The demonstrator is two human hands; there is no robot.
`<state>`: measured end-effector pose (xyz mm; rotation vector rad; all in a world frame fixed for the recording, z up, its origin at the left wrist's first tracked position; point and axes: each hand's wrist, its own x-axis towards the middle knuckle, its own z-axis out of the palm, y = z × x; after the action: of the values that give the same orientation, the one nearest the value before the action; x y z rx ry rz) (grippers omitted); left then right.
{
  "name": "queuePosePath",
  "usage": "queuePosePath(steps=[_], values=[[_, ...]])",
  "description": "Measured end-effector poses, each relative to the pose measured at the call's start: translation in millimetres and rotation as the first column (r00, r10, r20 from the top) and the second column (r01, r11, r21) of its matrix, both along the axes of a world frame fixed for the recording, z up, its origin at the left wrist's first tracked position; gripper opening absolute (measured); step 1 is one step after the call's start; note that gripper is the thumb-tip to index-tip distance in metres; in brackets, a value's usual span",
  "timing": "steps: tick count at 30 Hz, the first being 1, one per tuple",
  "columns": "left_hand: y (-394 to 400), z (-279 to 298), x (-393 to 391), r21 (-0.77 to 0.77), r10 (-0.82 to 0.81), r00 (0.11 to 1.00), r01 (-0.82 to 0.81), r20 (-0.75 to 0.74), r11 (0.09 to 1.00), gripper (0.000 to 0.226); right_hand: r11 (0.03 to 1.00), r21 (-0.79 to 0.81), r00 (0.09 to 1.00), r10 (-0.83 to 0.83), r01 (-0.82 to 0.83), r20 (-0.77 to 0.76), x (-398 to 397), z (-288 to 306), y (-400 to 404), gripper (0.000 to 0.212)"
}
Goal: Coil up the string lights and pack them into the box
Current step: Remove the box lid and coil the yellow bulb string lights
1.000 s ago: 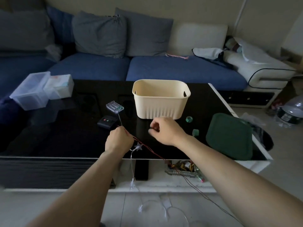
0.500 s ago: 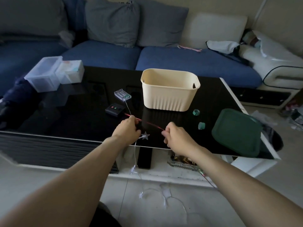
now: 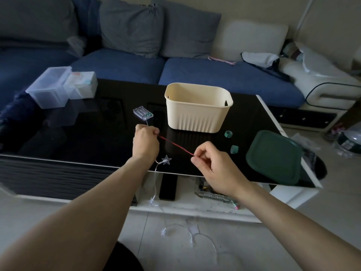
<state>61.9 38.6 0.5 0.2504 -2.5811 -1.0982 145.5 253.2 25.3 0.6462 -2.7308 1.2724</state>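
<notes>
String lights pinched between both hands.

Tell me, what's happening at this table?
A person is gathering up star string lights. The left hand grips the wire near the clear battery pack, and the right hand pinches a red strand stretched between both hands. One star lies on the table edge; the rest trails to the floor. The cream box holds nothing visible yet.

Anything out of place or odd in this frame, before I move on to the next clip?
Yes: most of the string lights hang off the table edge and trail loose on the floor, uncoiled. The cream box looks empty. Both the left hand and right hand hold a taut red wire.
</notes>
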Motion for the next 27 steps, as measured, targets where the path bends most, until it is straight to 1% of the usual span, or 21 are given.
queuePosePath(steps=[3, 6, 7, 9, 11, 15, 17, 18, 20, 21, 22, 23, 24, 25, 26, 27], values=[[-3, 15, -1, 0.104, 0.079, 0.995, -0.072, -0.061, 0.992, 0.027, 0.997, 0.032, 0.997, -0.071, 0.07, 0.01, 0, -6, 9, 0.01], [-5, 30, 2, 0.145, 0.136, 0.988, -0.124, -0.074, 0.982, 0.025, 0.988, 0.033, 0.989, -0.148, 0.148, -0.019, 0, -7, 16, 0.011], [-6, 33, 3, 0.196, 0.154, 0.985, -0.137, -0.073, 0.971, 0.026, 0.983, 0.025, 0.983, -0.18, 0.18, -0.026, 0, -7, 18, 0.014], [-8, 37, 4, 0.389, 0.188, 0.981, -0.155, -0.047, 0.908, 0.031, 0.97, 0.004, 0.969, -0.244, 0.244, -0.025, -1, -7, 21, 0.021], [-10, 41, 3, 0.563, 0.233, 0.971, -0.167, -0.047, 0.81, 0.032, 0.957, -0.01, 0.957, -0.291, 0.291, -0.011, -2, -10, 24, 0.027], [-10, 56, 4, 0.654, 0.272, 0.96, -0.166, -0.063, 0.738, 0.039, 0.931, -0.037, 0.931, -0.364, 0.363, -0.016, -4, -14, 25, 0.037], [-9, 62, 5, 0.686, 0.267, 0.964, -0.193, -0.002, 0.701, 0.038, 0.919, -0.066, 0.919, -0.393, 0.389, -0.046, -6, -11, 25, 0.04], [-9, 65, 7, 0.704, 0.257, 0.965, -0.221, 0.056, 0.675, 0.038, 0.914, -0.078, 0.914, -0.402, 0.397, -0.056, -7, -9, 25, 0.041], [-7, 71, 9, 0.726, 0.206, 0.963, -0.267, 0.175, 0.633, 0.051, 0.908, -0.086, 0.908, -0.415, 0.41, -0.056, -8, -6, 24, 0.041], [-5, 77, 12, 0.728, 0.161, 0.965, -0.262, 0.207, 0.633, 0.046, 0.905, -0.089, 0.906, -0.421, 0.416, -0.047, -9, -4, 24, 0.039], [-1, 82, 16, 0.72, 0.11, 0.968, -0.243, 0.227, 0.65, 0.032, 0.901, -0.098, 0.905, -0.426, 0.422, -0.023, -8, -2, 23, 0.036], [3, 88, 21, 0.711, 0.062, 0.967, -0.223, 0.246, 0.667, 0.024, 0.9, -0.112, 0.907, -0.422, 0.42, 0.011, -9, 0, 23, 0.031], [6, 94, 26, 0.702, 0.017, 0.964, -0.205, 0.265, 0.683, 0.026, 0.902, -0.137, 0.912, -0.409, 0.411, 0.043, -10, 3, 24, 0.026], [8, 100, 32, 0.7, -0.048, 0.958, -0.171, 0.282, 0.693, 0.032, 0.905, -0.154, 0.918, -0.393, 0.397, 0.061, -10, 7, 26, 0.02], [8, 104, 38, 0.713, -0.144, 0.944, -0.12, 0.298, 0.691, 0.036, 0.912, -0.149, 0.924, -0.376, 0.381, 0.063, -11, 10, 28, 0.015], [9, 107, 44, 0.738, -0.264, 0.911, -0.063, 0.318, 0.671, 0.038, 0.922, -0.125, 0.93, -0.362, 0.367, 0.059, -11, 13, 31, 0.013]])
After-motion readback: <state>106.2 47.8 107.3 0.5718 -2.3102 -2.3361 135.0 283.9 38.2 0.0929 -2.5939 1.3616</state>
